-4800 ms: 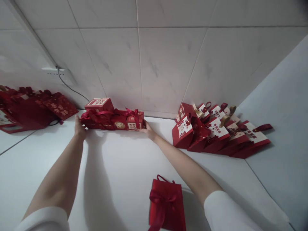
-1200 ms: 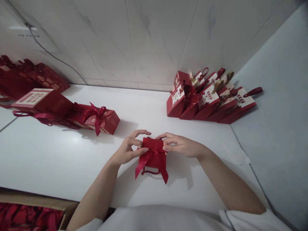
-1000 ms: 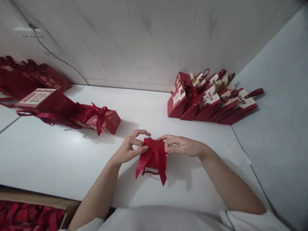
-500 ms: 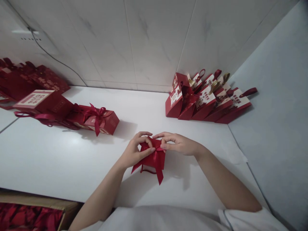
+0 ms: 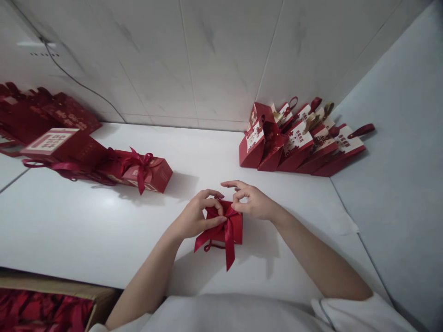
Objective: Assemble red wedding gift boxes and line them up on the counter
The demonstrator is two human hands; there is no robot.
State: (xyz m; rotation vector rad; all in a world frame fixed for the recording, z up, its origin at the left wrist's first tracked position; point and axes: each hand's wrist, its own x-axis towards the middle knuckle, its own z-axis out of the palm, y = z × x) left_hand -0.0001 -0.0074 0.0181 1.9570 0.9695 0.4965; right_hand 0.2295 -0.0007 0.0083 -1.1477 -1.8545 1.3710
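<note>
Your left hand (image 5: 204,216) is curling, its thumb and index finger pinching the dark red ribbon (image 5: 230,244) beside the knot of a bow. Your right hand (image 5: 251,200) is pinching the bow's right-hand loop between thumb and index finger, while its other fingers are reaching out loosely above the white tabletop (image 5: 194,147). Both hands are framing one small red gift box (image 5: 237,228), which is sitting just below the middle of the frame; two ribbon tails are hanging toward you, and a cord handle is showing along its near edge.

At the right of the frame, red-and-white gift boxes (image 5: 294,143) are standing in a cluster: five are making up the front row, and more are overlapping behind, too hidden to count surely. At the left, one large box with a white label (image 5: 85,150) and one bow-tied box (image 5: 155,174) are lying in line, with red pieces partly showing between them. Several red gift bags (image 5: 71,110) are crowding the upper left, their number unclear. One cardboard carton (image 5: 104,295) is filling the lower left corner, holding ribboned red items (image 5: 44,309) that you are seeing too cropped to count.
</note>
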